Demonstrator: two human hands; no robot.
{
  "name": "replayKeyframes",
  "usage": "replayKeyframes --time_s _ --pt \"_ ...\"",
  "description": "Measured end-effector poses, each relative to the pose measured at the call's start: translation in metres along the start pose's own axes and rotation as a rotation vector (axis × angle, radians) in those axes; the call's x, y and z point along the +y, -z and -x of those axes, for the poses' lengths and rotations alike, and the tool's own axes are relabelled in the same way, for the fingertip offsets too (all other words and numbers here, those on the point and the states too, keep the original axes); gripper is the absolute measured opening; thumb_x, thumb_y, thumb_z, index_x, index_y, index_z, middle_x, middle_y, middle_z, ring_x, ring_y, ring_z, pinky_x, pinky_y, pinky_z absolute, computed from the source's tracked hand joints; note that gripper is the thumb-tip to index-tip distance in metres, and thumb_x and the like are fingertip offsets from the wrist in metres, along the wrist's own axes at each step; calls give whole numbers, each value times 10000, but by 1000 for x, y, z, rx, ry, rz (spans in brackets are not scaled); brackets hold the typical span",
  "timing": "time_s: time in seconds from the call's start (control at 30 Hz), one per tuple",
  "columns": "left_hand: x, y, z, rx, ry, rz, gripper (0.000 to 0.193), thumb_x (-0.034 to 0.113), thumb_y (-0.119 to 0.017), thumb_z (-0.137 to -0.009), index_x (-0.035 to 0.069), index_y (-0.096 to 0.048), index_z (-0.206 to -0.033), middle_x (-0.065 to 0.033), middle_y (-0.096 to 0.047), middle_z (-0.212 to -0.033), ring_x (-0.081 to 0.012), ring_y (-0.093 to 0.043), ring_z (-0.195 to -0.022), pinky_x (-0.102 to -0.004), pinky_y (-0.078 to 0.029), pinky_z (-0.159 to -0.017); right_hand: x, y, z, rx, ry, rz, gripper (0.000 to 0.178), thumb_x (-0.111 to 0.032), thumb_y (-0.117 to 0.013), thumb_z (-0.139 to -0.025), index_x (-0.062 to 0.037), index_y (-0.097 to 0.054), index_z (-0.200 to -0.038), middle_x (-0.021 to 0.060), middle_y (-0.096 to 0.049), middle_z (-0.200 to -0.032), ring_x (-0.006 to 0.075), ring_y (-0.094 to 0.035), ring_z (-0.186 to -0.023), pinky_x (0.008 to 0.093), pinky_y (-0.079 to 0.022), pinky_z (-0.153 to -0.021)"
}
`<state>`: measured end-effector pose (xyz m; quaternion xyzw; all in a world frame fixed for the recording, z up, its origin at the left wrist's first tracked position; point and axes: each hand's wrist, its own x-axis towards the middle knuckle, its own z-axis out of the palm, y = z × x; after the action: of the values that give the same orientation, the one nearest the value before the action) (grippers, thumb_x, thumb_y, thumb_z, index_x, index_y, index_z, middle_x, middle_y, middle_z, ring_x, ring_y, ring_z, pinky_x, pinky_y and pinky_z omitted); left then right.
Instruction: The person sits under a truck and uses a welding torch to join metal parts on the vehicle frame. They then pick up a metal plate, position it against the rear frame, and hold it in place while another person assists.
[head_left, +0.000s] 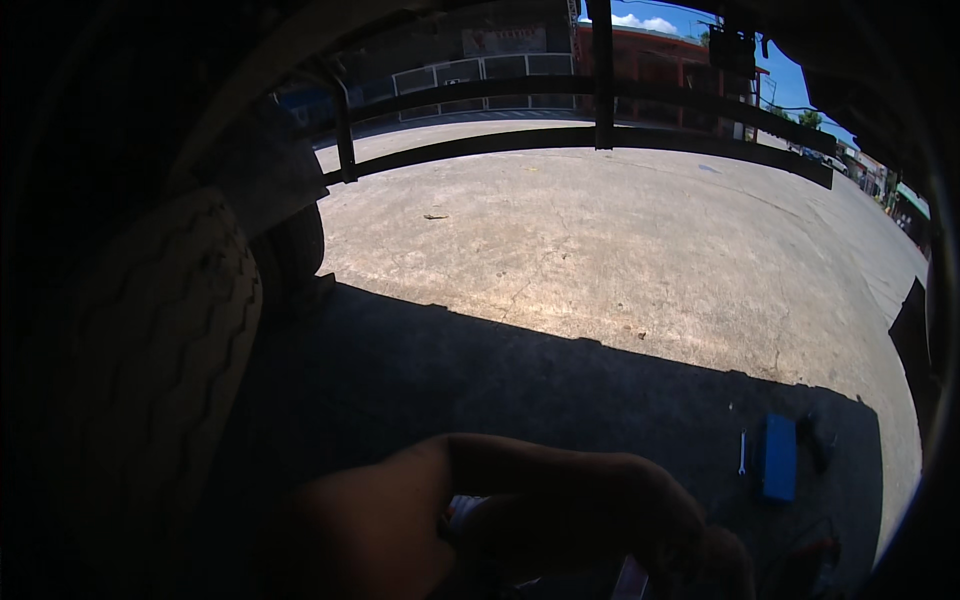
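My left arm reaches across the lower middle, bent so that my left hand (678, 535) hangs at its right end. Close against it is a rounded dark shape, seemingly my right hand (728, 565). Deep shadow hides the fingers of both, and I cannot make out what they hold. A pale pinkish flat-sided thing (630, 580) shows just left of the hands at the lower edge. Beyond them on the shaded ground lie a slim wrench (742, 453) and a blue box (779, 457).
Right of the box lies a dark tool-like thing (820, 445); nearer is a dark thing with reddish parts (825, 550). A large treaded tyre (170, 330) stands at left. Dark metal rails (480, 150) cross above the sunlit concrete (580, 240). A fence and buildings stand far off.
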<state>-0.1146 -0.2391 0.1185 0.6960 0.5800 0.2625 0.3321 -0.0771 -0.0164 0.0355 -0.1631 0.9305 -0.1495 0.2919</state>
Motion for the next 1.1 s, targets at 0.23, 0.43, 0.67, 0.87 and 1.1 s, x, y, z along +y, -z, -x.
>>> replayKeyframes --time_s 0.23,0.43,0.67,0.87,1.1 --pt "-3 3 -10 -17 -17 -10 522 459 -638 -975 18 -651 -1254 -194 -722 -1071 -318 -705 -960 -424 -561 -852 -8 1 3 -11 -76 3 554 -470 -750 -742 -93 -691 -1143 188 -738 -1046 360 -699 -1031 453 -532 -890" --pt "-2 3 -13 -16 -1 -15 516 455 -641 -974 21 -653 -1253 -188 -723 -1067 -309 -705 -955 -419 -561 -847 -7 6 3 15 -30 -90 506 -466 -749 -734 -132 -721 -1113 181 -742 -1032 368 -703 -1008 460 -536 -880" --pt "-2 1 -10 5 5 -23 510 451 -645 -972 24 -654 -1252 -180 -724 -1064 -298 -704 -949 -412 -561 -842 6 -1 -8 9 6 -70 568 -463 -777 -710 -150 -705 -1178 164 -735 -1105 371 -690 -1053 460 -529 -912" --pt "-1 0 1 21 0 -10 504 447 -649 -971 27 -656 -1251 -173 -725 -1060 -289 -703 -944 -407 -561 -838 15 -5 -11 16 -1 -68 742 -461 -830 -678 -74 -608 -1271 183 -719 -1154 388 -663 -1113 467 -519 -944" --pt "3 -6 12 48 9 -10 498 442 -653 -970 30 -657 -1250 -166 -726 -1056 -279 -702 -938 -401 -561 -832 22 -14 -16 58 55 -23 750 -443 -839 -687 -60 -579 -1276 197 -714 -1158 384 -661 -1118 470 -517 -952"
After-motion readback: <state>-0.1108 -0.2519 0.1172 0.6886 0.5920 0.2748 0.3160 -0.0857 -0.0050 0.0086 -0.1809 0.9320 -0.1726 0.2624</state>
